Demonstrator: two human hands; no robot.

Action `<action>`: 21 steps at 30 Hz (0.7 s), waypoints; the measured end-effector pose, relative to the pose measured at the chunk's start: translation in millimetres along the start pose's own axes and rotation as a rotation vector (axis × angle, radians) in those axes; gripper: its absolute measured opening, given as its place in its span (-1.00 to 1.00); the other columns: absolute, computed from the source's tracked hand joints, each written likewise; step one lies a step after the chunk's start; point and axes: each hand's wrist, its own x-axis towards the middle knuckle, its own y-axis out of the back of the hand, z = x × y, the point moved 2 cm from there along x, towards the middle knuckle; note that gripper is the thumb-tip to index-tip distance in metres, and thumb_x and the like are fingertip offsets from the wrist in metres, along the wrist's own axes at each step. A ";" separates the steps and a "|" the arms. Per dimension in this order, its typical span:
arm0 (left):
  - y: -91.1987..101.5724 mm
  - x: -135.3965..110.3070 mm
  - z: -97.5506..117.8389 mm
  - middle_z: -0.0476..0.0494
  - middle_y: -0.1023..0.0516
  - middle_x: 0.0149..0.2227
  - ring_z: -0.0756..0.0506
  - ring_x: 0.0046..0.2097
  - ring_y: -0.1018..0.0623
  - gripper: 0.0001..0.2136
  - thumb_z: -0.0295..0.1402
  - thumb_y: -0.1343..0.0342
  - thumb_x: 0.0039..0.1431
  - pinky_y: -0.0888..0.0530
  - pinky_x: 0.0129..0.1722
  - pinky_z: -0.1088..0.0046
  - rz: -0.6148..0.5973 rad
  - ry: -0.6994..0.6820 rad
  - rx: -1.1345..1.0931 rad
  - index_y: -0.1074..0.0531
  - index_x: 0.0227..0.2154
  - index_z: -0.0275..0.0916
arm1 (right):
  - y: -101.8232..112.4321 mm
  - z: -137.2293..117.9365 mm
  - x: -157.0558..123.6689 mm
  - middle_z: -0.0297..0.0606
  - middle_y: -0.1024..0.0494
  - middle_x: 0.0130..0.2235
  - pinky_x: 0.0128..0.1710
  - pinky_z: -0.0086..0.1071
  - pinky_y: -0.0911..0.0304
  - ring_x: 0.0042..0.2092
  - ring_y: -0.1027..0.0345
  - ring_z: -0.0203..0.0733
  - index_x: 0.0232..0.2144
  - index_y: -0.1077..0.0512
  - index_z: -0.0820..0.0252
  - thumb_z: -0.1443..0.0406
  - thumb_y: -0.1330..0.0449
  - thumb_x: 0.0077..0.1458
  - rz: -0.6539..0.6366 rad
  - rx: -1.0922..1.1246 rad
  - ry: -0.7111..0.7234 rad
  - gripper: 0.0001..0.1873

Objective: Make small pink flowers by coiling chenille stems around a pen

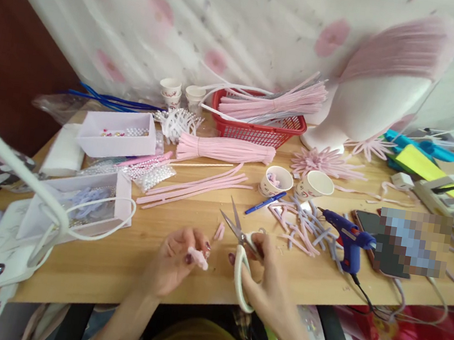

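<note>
My left hand [177, 260] is closed in a pinch on a short folded piece of pink pipe cleaner [198, 258], just above the wooden table's [168, 223] front edge. My right hand [265, 282] grips white-handled scissors [241, 244], their blades apart and pointing up and left. A small cut pink piece [219, 231] lies on the table between the blades and my left hand.
Pink pipe cleaners lie in a bundle [225, 150], loose on the table, and in a red basket [259, 126]. Two paper cups [276, 181] and a blue pen [264, 203] sit mid-table. A blue glue gun [348, 239] and phone [386, 245] are right; white boxes [118, 134] left.
</note>
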 end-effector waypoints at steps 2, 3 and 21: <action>0.2 -0.2 5.2 0.00 -0.50 -0.46 0.05 -0.39 -0.49 -0.80 -0.39 -0.40 -0.14 -0.44 -0.37 0.59 0.057 -0.034 -0.030 -0.44 -0.56 -0.25 | 5.2 7.9 2.4 -0.18 -0.47 -0.25 -0.22 -0.25 -0.28 -0.22 -0.38 -0.08 -0.19 -0.23 0.16 0.22 -0.13 0.10 0.034 -0.168 -0.052 -0.75; -0.6 0.0 7.4 0.00 -0.51 -0.48 0.06 -0.41 -0.49 -0.80 -0.41 -0.39 -0.14 -0.44 -0.37 0.60 0.090 -0.046 -0.028 -0.44 -0.56 -0.25 | 6.6 11.4 3.3 -0.16 -0.48 -0.26 -0.24 -0.23 -0.27 -0.24 -0.38 -0.04 -0.18 -0.24 0.17 0.22 -0.15 0.07 0.039 -0.264 -0.065 -0.73; -20.0 -5.0 0.7 -0.11 -0.64 -0.45 -0.04 -0.38 -0.60 -0.78 -0.33 -0.40 -0.19 -0.54 -0.30 0.52 0.381 -0.055 0.459 -0.53 -0.49 -0.32 | -3.4 -29.2 3.4 -0.33 -0.37 -0.41 -0.37 -0.39 -0.17 -0.38 -0.26 -0.23 -0.38 -0.22 0.12 0.21 0.13 0.33 -0.142 0.067 0.092 -0.74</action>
